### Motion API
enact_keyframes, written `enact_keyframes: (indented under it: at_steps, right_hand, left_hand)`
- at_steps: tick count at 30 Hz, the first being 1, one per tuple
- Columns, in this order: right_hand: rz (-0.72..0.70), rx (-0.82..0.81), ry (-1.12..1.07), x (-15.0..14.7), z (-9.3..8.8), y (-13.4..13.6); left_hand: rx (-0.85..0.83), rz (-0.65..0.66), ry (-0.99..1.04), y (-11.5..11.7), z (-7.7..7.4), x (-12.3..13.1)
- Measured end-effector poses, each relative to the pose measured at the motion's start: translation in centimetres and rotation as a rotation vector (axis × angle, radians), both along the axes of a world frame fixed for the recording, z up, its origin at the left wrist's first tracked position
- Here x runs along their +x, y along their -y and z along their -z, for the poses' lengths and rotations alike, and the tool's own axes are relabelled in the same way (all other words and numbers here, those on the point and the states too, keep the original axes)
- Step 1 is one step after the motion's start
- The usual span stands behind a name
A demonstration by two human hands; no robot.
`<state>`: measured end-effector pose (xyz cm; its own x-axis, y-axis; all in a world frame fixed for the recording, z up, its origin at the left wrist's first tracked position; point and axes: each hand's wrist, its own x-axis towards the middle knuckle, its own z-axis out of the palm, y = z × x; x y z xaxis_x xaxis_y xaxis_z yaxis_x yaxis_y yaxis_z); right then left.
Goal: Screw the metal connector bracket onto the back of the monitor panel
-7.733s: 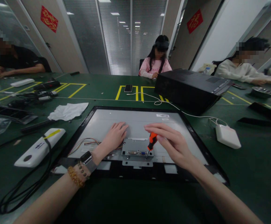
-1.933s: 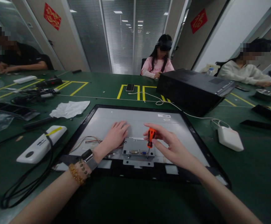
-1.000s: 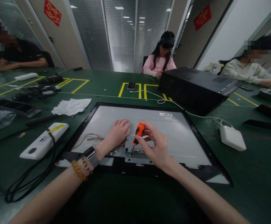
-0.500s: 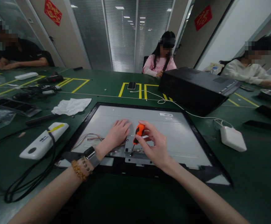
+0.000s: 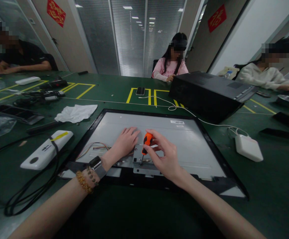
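My right hand (image 5: 165,154) grips an orange and black screwdriver (image 5: 148,139) between thumb and fingers, its shaft pointing down. The tip meets a small metal bracket (image 5: 148,171) at the near edge of a flat display panel (image 5: 159,127). That panel lies back side up, with a grey metal sheet inside a black frame. My left hand (image 5: 126,141) rests on the sheet just left of the bracket, fingers stretched out. Thin coloured wires (image 5: 94,146) run left of that hand. A watch (image 5: 97,164) and beaded bracelets (image 5: 85,181) circle my left wrist.
Left of the panel lie a white device (image 5: 47,149), black cables (image 5: 30,194) and a crumpled white tissue (image 5: 77,113). Behind stand a large black case (image 5: 209,94) and a phone (image 5: 141,91). A white adapter (image 5: 248,147) sits right. Several people (image 5: 170,68) sit around the green table.
The screwdriver is a little more upright, its tip shifted slightly right on the bracket. My right hand has moved a touch with it, while my left hand stays put.
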<state>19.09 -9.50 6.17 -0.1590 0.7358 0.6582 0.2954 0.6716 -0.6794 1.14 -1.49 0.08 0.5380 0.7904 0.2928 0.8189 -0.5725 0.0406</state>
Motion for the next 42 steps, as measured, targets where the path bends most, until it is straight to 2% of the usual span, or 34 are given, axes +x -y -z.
enact_keyframes:
  at_steps: [8, 13, 17, 22, 29, 32, 36, 39, 42]
  right_hand:
    - [-0.032, -0.004, -0.012, 0.0, -0.1, -0.1]
    - [-0.064, 0.028, 0.037, 0.5, -1.9, 0.2]
    - [-0.170, -0.108, -0.043, 0.9, -3.1, 0.3]
    - [-0.182, -0.095, -0.161, 0.8, -3.1, 0.3]
    - [-0.180, -0.109, -0.158, 0.9, -2.8, 0.3]
    - [-0.143, -0.047, -0.116, 1.0, -2.6, 0.3]
    - [-0.116, 0.136, 0.034, 1.2, -2.5, 0.1]
    - [-0.163, 0.237, 0.128, 1.3, -2.7, 0.2]
    - [-0.244, 0.224, 0.190, 1.4, -3.4, 0.7]
  left_hand:
    - [-0.035, -0.018, -0.028, 0.1, -0.2, 0.1]
    - [-0.034, 0.007, -0.016, 0.2, -0.3, 0.0]
    - [-0.013, 0.017, 0.005, 0.0, 0.0, -0.2]
    - [-0.039, 0.052, -0.018, 0.0, -0.2, -0.2]
    - [-0.055, 0.054, -0.046, -0.1, -0.2, -0.2]
    - [-0.055, 0.048, -0.038, -0.1, -0.1, -0.2]
    - [-0.036, 0.033, -0.019, 0.1, -0.4, -0.1]
    - [-0.020, 0.012, -0.003, 0.3, -0.6, 0.0]
    - [-0.037, 0.012, -0.006, 0.4, -0.6, -0.1]
